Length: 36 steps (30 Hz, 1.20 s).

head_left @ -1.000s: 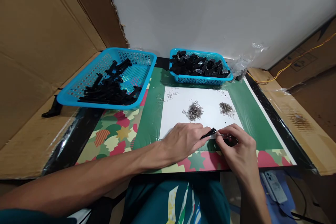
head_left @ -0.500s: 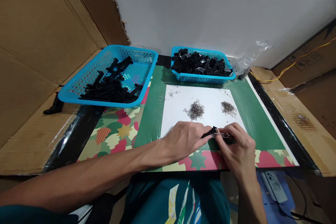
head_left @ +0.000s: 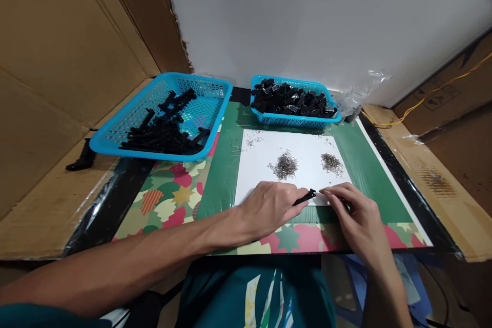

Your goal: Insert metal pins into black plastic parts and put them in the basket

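My left hand (head_left: 271,207) grips a slim black plastic piece (head_left: 305,197) above the lower edge of a white sheet (head_left: 255,164). The piece's end sticks out to the right past my fingertips. Just right of it, my right hand (head_left: 357,210) has thumb and index finger pinched together; whatever they hold is too small to make out. A gap separates these fingertips from the black piece. Beyond the hands, a larger pile of tiny metal parts (head_left: 286,165) and a smaller pile (head_left: 331,162) lie on the sheet.
A large blue basket (head_left: 100,144) of long black pieces stands at the left; a smaller blue basket (head_left: 295,122) of black pieces stands at the back. A clear plastic bag (head_left: 351,102) is beside it. One black piece (head_left: 82,156) lies on cardboard at far left.
My right hand has moved slightly right, away from the black piece, and the thin metal item seen at its fingers no longer shows. The view has shifted a little.
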Motion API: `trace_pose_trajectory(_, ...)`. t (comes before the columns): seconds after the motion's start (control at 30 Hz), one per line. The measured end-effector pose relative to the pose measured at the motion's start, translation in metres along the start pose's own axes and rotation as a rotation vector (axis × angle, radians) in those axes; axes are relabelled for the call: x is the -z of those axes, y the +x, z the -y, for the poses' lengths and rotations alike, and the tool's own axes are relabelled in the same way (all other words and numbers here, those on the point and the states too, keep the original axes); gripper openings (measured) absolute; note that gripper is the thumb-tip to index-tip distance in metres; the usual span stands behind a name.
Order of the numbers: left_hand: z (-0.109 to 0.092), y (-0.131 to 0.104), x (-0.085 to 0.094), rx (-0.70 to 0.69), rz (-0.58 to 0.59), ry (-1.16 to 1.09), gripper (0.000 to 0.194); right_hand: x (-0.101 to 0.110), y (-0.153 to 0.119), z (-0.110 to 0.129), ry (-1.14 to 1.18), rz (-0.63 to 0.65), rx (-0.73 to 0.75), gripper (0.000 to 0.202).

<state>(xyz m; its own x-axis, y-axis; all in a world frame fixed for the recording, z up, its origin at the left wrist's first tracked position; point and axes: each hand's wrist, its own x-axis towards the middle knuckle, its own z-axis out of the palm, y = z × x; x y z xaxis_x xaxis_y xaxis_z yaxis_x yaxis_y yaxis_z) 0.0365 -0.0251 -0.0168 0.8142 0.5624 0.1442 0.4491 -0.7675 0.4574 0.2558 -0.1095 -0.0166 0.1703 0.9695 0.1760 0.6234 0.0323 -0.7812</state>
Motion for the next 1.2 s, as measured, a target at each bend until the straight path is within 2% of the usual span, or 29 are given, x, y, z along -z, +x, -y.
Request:
trace_pose_trajectory(0.27, 0.000, 0.001, 0.000, 0.002, -0.020, -0.038, 0.029, 0.007, 0.002, 0.000, -0.154, -0.265, 0.106, 0.024)
trace_pose_trajectory(0.37, 0.000, 0.001, -0.002, -0.009, -0.040, -0.041, 0.031, 0.006, 0.000, 0.004, -0.068, -0.325, 0.034, 0.019)
trace_pose_trajectory(0.47, -0.001, 0.000, -0.003, -0.016, -0.028, -0.011, 0.031, -0.003, -0.002, 0.010, 0.122, -0.374, -0.086, 0.019)
trace_pose_trajectory(0.6, -0.001, 0.001, -0.003, -0.013, -0.017, 0.022, 0.029, -0.017, 0.000, 0.014, 0.266, -0.360, -0.145, 0.023)
trace_pose_trajectory(0.77, -0.001, 0.001, -0.001, -0.025, 0.010, 0.070, 0.026, -0.022, 0.004, 0.015, 0.178, -0.298, -0.091, 0.024)
trace_pose_trajectory(1.0, -0.002, 0.002, 0.000, -0.028, -0.001, 0.042, 0.025, -0.021, 0.006, 0.020, -0.016, -0.314, 0.010, 0.022)
trace_pose_trajectory(1.2, -0.003, 0.004, 0.002, -0.023, -0.003, 0.015, 0.024, -0.021, 0.003, 0.020, -0.015, -0.347, 0.003, 0.019)
